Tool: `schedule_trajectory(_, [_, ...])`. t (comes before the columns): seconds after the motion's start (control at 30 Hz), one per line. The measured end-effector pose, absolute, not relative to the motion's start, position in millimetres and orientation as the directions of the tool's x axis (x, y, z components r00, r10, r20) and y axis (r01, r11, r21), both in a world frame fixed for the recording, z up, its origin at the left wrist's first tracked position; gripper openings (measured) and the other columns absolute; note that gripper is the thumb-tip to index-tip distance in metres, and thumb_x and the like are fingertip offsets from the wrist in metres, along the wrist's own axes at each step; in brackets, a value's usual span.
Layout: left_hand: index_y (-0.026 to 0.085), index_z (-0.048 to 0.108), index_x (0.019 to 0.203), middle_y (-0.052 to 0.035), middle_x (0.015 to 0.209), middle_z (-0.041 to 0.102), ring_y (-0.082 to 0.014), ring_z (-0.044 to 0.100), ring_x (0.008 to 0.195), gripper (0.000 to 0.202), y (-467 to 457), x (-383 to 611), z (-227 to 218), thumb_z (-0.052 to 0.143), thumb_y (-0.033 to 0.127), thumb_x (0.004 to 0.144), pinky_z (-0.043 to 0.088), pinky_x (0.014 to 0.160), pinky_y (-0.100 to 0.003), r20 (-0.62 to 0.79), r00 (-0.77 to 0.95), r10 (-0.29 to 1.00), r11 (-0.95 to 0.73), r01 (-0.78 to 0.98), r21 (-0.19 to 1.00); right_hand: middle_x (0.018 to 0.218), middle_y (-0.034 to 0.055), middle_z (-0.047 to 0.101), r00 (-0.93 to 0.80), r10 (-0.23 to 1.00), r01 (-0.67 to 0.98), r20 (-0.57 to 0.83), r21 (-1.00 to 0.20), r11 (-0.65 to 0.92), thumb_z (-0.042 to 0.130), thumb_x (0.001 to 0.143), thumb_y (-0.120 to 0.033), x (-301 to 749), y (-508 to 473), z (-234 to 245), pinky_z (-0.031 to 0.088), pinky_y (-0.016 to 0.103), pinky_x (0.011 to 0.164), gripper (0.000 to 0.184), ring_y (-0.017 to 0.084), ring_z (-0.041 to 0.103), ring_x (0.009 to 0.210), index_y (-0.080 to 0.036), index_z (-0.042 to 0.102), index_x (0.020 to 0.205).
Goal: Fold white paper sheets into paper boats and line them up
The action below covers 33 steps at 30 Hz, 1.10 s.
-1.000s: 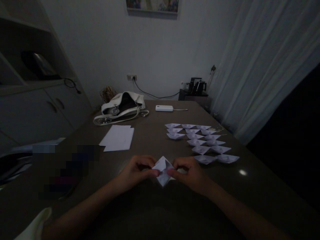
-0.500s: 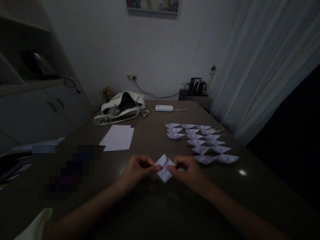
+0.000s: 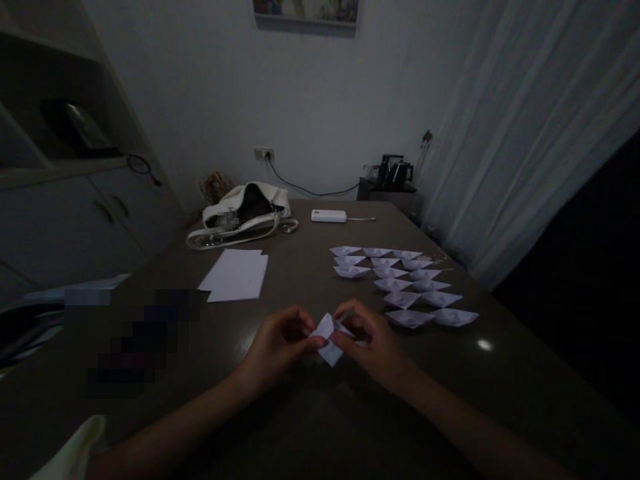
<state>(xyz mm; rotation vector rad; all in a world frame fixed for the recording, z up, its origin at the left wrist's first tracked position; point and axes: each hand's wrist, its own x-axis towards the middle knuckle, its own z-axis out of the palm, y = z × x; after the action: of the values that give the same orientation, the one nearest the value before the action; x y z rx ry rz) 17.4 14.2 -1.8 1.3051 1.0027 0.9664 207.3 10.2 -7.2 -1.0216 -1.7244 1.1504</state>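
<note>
Folded paper diamond (image 3: 332, 357), flatter a half-second ago, now gapes; looks mid-shaping. It's between left hand (image 3: 273, 343) and right hand (image 3: 379, 341), thumbs pinching its sides, rear fingertips partly hidden, paper boats (image 3: 393, 285) nearby.

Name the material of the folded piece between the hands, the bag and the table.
Folded piece: matte white paper, by its crisp creases and flat facets.
Bag: off-white, perhaps leather or imitation leather, since it slumps softly; fabric is possible.
Table: hard, smooth, glossy, by its bright reflection; stone, glass or laminate, unclear.
</note>
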Motion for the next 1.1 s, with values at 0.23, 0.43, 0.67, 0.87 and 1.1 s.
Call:
schedule_trajectory(0.23, [0.013,0.062,0.078,-0.0013,0.07,0.069,-0.0147,0.065,0.063,0.03,16,15,1,0.08,0.03,0.063,0.049,0.059,-0.023,-0.099,0.309,0.946,0.077,0.082,0.994,0.067,0.0,0.065,-0.315,0.946,0.034,0.081,-0.995,0.097,0.067,0.08,-0.039,207,16,-12,0.048,0.027,0.058,0.034,0.017,0.065,0.063,-0.019,0.057,0.104])
schedule_trajectory(0.43, [0.011,0.065,0.067,-0.0031,0.062,0.067,-0.015,0.062,0.058,0.031,19,12,-1,0.072,0.042,0.071,0.046,0.055,-0.024,-0.092,0.328,0.94,0.033,0.182,0.983,0.065,0.0,0.066,-0.239,0.968,0.064,0.078,-0.993,0.096,0.069,0.077,-0.04,207,16,-13,0.049,0.028,0.058,0.035,0.017,0.065,0.062,-0.017,0.06,0.101])
schedule_trajectory(0.67, [0.013,0.063,0.063,-0.002,0.06,0.065,-0.0145,0.06,0.057,0.031,17,11,-1,0.073,0.042,0.071,0.044,0.052,-0.022,-0.059,0.362,0.93,0.011,0.136,0.991,0.071,0.0027,0.07,-0.238,0.968,0.029,0.078,-0.996,0.087,0.071,0.073,-0.046,207,17,-14,0.051,0.03,0.063,0.036,0.019,0.067,0.067,-0.019,0.062,0.093])
schedule_trajectory(0.87, [0.016,0.058,0.086,-0.0034,0.081,0.065,-0.0175,0.062,0.074,0.02,14,14,-1,0.064,0.035,0.08,0.049,0.066,-0.026,0.157,0.367,0.917,-0.266,0.269,0.925,0.065,0.0015,0.068,-0.204,0.972,0.138,0.115,-0.98,0.144,0.071,0.074,-0.044,204,15,-14,0.045,0.025,0.053,0.029,0.016,0.064,0.059,-0.018,0.058,0.073])
schedule_trajectory(1.1, [0.018,0.058,0.09,-0.0029,0.084,0.063,-0.0176,0.06,0.077,0.017,9,14,-4,0.068,0.024,0.078,0.048,0.068,-0.026,0.411,0.389,0.824,-0.565,0.515,0.645,0.062,0.001,0.066,-0.194,0.965,0.208,0.176,-0.954,0.216,0.069,0.077,-0.035,196,6,-12,0.038,0.022,0.049,0.022,0.014,0.059,0.053,-0.018,0.058,0.068])
